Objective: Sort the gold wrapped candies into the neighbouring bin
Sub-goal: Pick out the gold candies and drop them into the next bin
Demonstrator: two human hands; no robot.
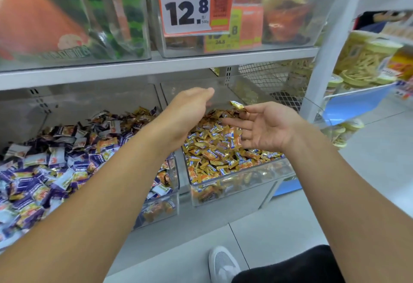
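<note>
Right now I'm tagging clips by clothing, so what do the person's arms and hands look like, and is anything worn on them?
Both forearms are bare up to the frame edge: no sleeves show. The left hand and right hand wear no gloves, and no rings, watch or bracelet are visible. Lower down are a white mesh sneaker and black trousers.

Both forearms are bare from elbow to wrist, with no sleeves showing. The left hand and right hand carry no gloves, rings, watch or bands. Lower down, 1 white shoe with a grey mesh upper and pale sole shows, next to a dark, black trouser leg of plain cloth.
</note>
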